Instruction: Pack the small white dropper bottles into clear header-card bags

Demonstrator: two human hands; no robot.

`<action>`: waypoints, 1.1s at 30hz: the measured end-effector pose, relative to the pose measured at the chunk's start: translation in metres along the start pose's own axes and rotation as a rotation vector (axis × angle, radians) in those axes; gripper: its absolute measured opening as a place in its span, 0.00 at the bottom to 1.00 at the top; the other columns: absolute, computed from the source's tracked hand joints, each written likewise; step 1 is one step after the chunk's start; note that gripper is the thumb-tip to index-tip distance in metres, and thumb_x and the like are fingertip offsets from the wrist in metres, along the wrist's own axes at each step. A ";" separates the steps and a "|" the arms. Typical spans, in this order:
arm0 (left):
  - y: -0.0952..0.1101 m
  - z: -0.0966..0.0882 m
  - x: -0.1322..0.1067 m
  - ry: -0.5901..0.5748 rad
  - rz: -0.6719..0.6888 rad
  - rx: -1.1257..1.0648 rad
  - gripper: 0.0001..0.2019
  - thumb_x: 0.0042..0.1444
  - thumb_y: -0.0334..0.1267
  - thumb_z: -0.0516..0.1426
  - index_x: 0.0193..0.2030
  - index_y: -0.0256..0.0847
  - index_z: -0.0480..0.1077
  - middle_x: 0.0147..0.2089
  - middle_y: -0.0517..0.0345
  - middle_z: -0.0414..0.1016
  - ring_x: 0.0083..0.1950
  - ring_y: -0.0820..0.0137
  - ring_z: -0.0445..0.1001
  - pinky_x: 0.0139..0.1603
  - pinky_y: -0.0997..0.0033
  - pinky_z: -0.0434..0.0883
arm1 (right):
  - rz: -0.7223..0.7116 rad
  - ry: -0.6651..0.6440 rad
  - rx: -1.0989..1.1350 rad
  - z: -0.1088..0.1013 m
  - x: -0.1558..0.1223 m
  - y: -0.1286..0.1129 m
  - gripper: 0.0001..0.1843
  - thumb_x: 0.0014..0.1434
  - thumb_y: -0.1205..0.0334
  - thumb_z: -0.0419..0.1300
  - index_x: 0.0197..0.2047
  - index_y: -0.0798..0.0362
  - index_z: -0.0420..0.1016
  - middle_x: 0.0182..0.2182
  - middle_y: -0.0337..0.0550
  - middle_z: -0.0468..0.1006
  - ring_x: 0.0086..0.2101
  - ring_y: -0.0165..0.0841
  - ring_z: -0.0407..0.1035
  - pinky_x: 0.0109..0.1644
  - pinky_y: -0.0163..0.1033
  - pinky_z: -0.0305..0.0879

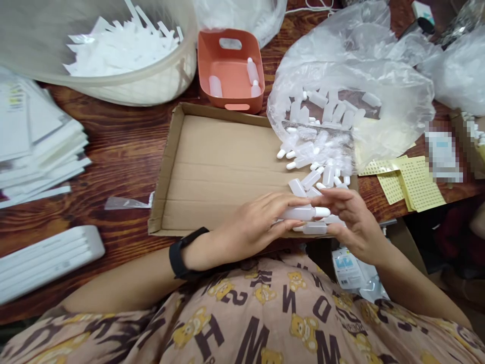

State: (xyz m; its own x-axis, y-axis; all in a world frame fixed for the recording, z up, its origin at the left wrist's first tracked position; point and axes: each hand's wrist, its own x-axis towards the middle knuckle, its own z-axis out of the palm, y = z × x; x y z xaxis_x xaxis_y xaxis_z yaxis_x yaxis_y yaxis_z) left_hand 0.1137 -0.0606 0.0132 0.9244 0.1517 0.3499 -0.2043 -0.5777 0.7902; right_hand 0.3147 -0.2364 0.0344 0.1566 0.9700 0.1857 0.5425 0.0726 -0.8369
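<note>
Between the thumb and fingers of my left hand (pixel 261 220) lies a translucent plastic bottle (pixel 297 213), its white cap pointing right. My right hand (pixel 356 227) is beside that cap, thumb and fingers spread apart around it; whether a fingertip touches the cap I cannot tell. Under and just beyond the hands, several similar small bottles (pixel 311 179) with white caps lie loose at the right end of a shallow cardboard tray (pixel 227 167). More of them spill from a clear plastic bag (pixel 303 65) resting over the tray's right side.
An orange bin (pixel 231 71) behind the tray holds a few bottles. At the back left stands a large pale tub (pixel 151 86) of white strips. Stacked white packets (pixel 41 146) and a white ridged object (pixel 53 258) lie left. Yellow sticker sheets (pixel 417 184) lie right.
</note>
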 end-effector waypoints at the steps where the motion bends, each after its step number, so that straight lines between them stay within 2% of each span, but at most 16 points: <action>1: 0.000 0.000 0.000 -0.003 -0.012 -0.017 0.17 0.77 0.36 0.57 0.69 0.39 0.66 0.66 0.46 0.81 0.66 0.65 0.79 0.68 0.63 0.75 | -0.058 0.020 -0.093 -0.001 -0.001 0.001 0.20 0.75 0.55 0.64 0.66 0.45 0.71 0.54 0.47 0.87 0.51 0.36 0.84 0.52 0.39 0.83; 2: 0.000 -0.001 0.000 -0.006 -0.013 -0.031 0.17 0.77 0.36 0.57 0.69 0.40 0.66 0.66 0.46 0.81 0.66 0.65 0.79 0.68 0.63 0.75 | -0.118 0.039 -0.205 -0.001 -0.002 0.001 0.17 0.74 0.57 0.65 0.63 0.46 0.73 0.53 0.47 0.87 0.51 0.37 0.84 0.54 0.39 0.82; 4: 0.001 -0.001 0.000 -0.021 0.003 -0.046 0.17 0.77 0.36 0.57 0.69 0.39 0.66 0.66 0.45 0.80 0.67 0.64 0.79 0.69 0.61 0.75 | -0.207 0.029 -0.380 -0.002 -0.002 0.002 0.07 0.77 0.61 0.58 0.54 0.47 0.76 0.42 0.43 0.88 0.42 0.34 0.85 0.48 0.37 0.80; 6: 0.001 0.000 -0.001 -0.039 0.013 -0.060 0.17 0.77 0.35 0.56 0.70 0.39 0.66 0.67 0.44 0.80 0.67 0.64 0.78 0.69 0.61 0.75 | -0.223 -0.026 -0.458 -0.002 0.000 0.000 0.13 0.80 0.57 0.51 0.51 0.49 0.76 0.40 0.44 0.87 0.38 0.34 0.83 0.42 0.37 0.77; 9: 0.001 0.000 -0.001 -0.047 -0.002 -0.085 0.18 0.77 0.37 0.56 0.70 0.42 0.66 0.67 0.45 0.80 0.67 0.63 0.79 0.69 0.59 0.75 | -0.223 -0.062 -0.525 -0.004 0.004 -0.002 0.16 0.80 0.51 0.51 0.50 0.51 0.75 0.41 0.47 0.86 0.39 0.36 0.82 0.40 0.38 0.75; 12: 0.000 -0.002 0.001 -0.067 -0.034 -0.103 0.17 0.78 0.38 0.55 0.70 0.43 0.67 0.65 0.45 0.80 0.66 0.62 0.80 0.68 0.59 0.76 | -0.210 -0.146 -0.433 -0.005 0.010 -0.004 0.21 0.82 0.57 0.44 0.41 0.49 0.73 0.31 0.39 0.82 0.30 0.30 0.77 0.34 0.34 0.69; 16: 0.000 -0.007 0.002 -0.060 -0.086 -0.121 0.17 0.77 0.39 0.57 0.68 0.41 0.69 0.62 0.47 0.82 0.63 0.64 0.81 0.65 0.63 0.76 | -0.269 -0.101 -0.517 -0.007 0.018 -0.004 0.19 0.81 0.53 0.48 0.43 0.52 0.74 0.35 0.45 0.84 0.33 0.34 0.78 0.36 0.37 0.68; 19: 0.002 -0.010 0.003 -0.053 -0.129 -0.123 0.17 0.76 0.39 0.58 0.68 0.40 0.69 0.62 0.47 0.82 0.62 0.65 0.82 0.64 0.65 0.76 | -0.204 -0.186 -0.452 -0.009 0.024 -0.004 0.24 0.82 0.56 0.43 0.36 0.50 0.71 0.29 0.40 0.80 0.28 0.31 0.74 0.34 0.36 0.66; 23: 0.003 -0.011 0.001 -0.038 -0.162 -0.117 0.17 0.75 0.37 0.59 0.67 0.40 0.70 0.62 0.48 0.83 0.62 0.65 0.82 0.65 0.65 0.76 | -0.211 -0.176 -0.545 -0.008 0.030 -0.004 0.25 0.79 0.42 0.47 0.42 0.51 0.75 0.37 0.51 0.83 0.36 0.40 0.76 0.39 0.43 0.68; 25: 0.001 -0.009 -0.001 -0.007 -0.068 -0.053 0.17 0.75 0.36 0.59 0.67 0.40 0.69 0.62 0.47 0.83 0.63 0.65 0.82 0.66 0.65 0.77 | -0.084 -0.248 -0.410 -0.005 0.034 -0.006 0.29 0.79 0.38 0.45 0.36 0.50 0.72 0.32 0.50 0.80 0.34 0.40 0.73 0.38 0.44 0.67; 27: -0.002 -0.007 -0.003 0.058 0.064 0.068 0.18 0.75 0.35 0.59 0.68 0.38 0.68 0.62 0.44 0.83 0.64 0.64 0.82 0.67 0.63 0.77 | 0.117 -0.400 -0.149 -0.001 0.037 -0.007 0.35 0.80 0.39 0.32 0.28 0.47 0.61 0.23 0.42 0.72 0.26 0.35 0.68 0.34 0.42 0.67; 29: -0.006 -0.006 -0.005 0.104 0.126 0.156 0.19 0.75 0.34 0.59 0.69 0.37 0.67 0.61 0.43 0.83 0.65 0.63 0.81 0.67 0.62 0.77 | 0.248 -0.523 0.011 0.002 0.041 -0.007 0.36 0.79 0.43 0.21 0.27 0.46 0.54 0.18 0.37 0.65 0.21 0.32 0.64 0.29 0.39 0.65; 31: -0.007 -0.008 -0.005 0.104 0.048 0.138 0.18 0.75 0.35 0.59 0.68 0.39 0.68 0.61 0.45 0.84 0.63 0.64 0.82 0.65 0.64 0.78 | 0.187 -0.480 -0.094 0.003 0.044 -0.003 0.37 0.79 0.39 0.26 0.29 0.47 0.60 0.22 0.40 0.71 0.23 0.32 0.68 0.29 0.39 0.65; 33: -0.005 -0.012 -0.005 0.062 -0.074 0.056 0.16 0.75 0.38 0.60 0.67 0.41 0.70 0.61 0.49 0.84 0.61 0.66 0.84 0.63 0.68 0.79 | -0.001 -0.333 -0.320 0.003 0.044 0.002 0.34 0.78 0.34 0.38 0.35 0.49 0.68 0.30 0.46 0.77 0.31 0.37 0.72 0.33 0.41 0.65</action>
State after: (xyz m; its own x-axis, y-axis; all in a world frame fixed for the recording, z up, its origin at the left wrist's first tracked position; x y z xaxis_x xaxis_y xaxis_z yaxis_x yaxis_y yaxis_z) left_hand 0.1064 -0.0483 0.0135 0.9144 0.2438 0.3232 -0.1160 -0.6070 0.7862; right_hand 0.3203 -0.1929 0.0400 -0.0893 0.9955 -0.0325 0.7785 0.0494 -0.6257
